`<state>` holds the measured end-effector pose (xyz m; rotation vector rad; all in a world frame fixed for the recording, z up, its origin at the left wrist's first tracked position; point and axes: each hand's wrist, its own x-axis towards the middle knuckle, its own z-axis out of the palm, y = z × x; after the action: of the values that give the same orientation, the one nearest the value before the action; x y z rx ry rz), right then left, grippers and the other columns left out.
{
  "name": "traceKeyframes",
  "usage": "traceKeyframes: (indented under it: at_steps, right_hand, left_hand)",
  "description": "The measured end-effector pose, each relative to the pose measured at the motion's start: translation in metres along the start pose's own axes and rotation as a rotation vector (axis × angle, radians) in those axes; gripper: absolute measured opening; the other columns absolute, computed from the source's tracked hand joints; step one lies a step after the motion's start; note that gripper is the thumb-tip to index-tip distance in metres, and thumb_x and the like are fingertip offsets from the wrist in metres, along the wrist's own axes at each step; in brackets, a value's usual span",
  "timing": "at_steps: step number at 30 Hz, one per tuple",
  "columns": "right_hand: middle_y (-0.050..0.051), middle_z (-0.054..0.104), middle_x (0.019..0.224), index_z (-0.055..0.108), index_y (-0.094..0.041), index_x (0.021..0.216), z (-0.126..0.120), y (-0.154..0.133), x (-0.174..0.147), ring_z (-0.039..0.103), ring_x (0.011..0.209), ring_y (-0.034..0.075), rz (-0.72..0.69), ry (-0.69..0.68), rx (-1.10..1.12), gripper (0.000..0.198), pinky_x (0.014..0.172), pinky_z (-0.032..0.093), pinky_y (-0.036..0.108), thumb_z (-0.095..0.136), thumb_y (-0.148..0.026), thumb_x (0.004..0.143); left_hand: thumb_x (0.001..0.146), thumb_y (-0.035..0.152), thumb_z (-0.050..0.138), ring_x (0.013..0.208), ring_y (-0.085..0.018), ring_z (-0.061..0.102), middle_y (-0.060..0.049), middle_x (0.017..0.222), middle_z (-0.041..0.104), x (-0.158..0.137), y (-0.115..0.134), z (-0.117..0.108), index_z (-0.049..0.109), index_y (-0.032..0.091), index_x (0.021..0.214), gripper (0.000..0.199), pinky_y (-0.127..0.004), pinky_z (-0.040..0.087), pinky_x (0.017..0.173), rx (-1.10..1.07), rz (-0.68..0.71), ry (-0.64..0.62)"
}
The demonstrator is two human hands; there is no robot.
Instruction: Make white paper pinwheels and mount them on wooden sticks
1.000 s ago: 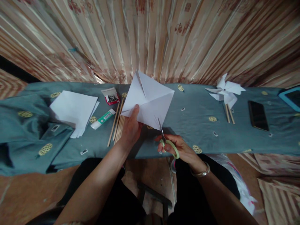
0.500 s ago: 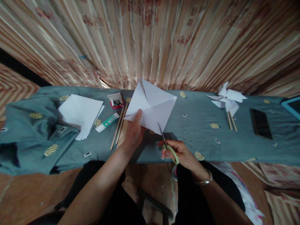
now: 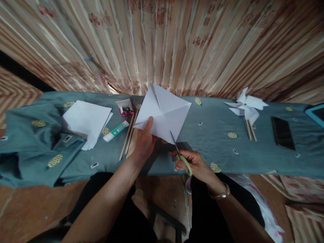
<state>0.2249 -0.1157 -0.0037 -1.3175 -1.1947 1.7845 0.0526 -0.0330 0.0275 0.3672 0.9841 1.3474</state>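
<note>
My left hand (image 3: 146, 140) grips a square sheet of white paper (image 3: 174, 116) by its lower left side, thumb on top and the other fingers underneath. The sheet is turned like a diamond and has crease lines across it. Slits run inward from its top corner and its left corner. In my right hand (image 3: 193, 163) is a pair of scissors (image 3: 186, 165) with pale green handles. Their blades lie at the sheet's bottom corner, pointing up toward its middle.
Left on the cloth-covered table (image 3: 215, 135) lie a stack of white paper (image 3: 86, 118), a glue stick (image 3: 116, 131), a small red-and-white box (image 3: 126, 109) of metal pieces and several wooden sticks (image 3: 129, 138). Rightward are a paper pinwheel (image 3: 245, 104), a phone (image 3: 282, 133) and a blue-edged device (image 3: 315, 114).
Almost nothing differs. The paper and the scissors stay in the same place relative to each other, and the view has shifted very slightly.
</note>
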Motion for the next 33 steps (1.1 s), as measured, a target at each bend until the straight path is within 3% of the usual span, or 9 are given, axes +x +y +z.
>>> traceKeyframes:
  at_steps: [6,19,33]
  right_hand:
    - [-0.003,0.06,0.065,0.071,-0.016,0.094,0.001,-0.001,0.0,0.054,0.057,0.009,0.011,-0.005,0.017,0.044,0.055,0.044,0.021,0.082,-0.05,0.069]
    - [0.001,0.063,0.067,0.07,-0.015,0.097,-0.001,-0.003,0.001,0.053,0.06,0.01,-0.076,0.03,-0.093,0.054,0.054,0.042,0.021,0.075,-0.063,0.072]
    - [-0.005,0.055,0.063,0.068,-0.017,0.091,0.004,-0.006,0.003,0.051,0.055,0.008,0.024,0.048,0.004,0.051,0.054,0.043,0.021,0.083,-0.057,0.063]
  left_hand:
    - [0.094,0.021,0.057,0.118,-0.023,0.064,-0.003,0.129,0.067,0.001,0.0,0.0,0.057,0.028,0.132,0.039,-0.035,0.058,0.092,-0.008,-0.002,0.017]
    - [0.095,0.019,0.054,0.13,-0.022,0.056,0.001,0.137,0.063,-0.003,-0.012,-0.001,0.057,0.028,0.13,0.036,-0.034,0.05,0.107,0.026,0.004,-0.022]
    - [0.096,0.017,0.054,0.127,-0.022,0.058,-0.001,0.128,0.067,-0.004,-0.008,0.001,0.058,0.027,0.129,0.035,-0.034,0.055,0.1,0.013,-0.02,0.035]
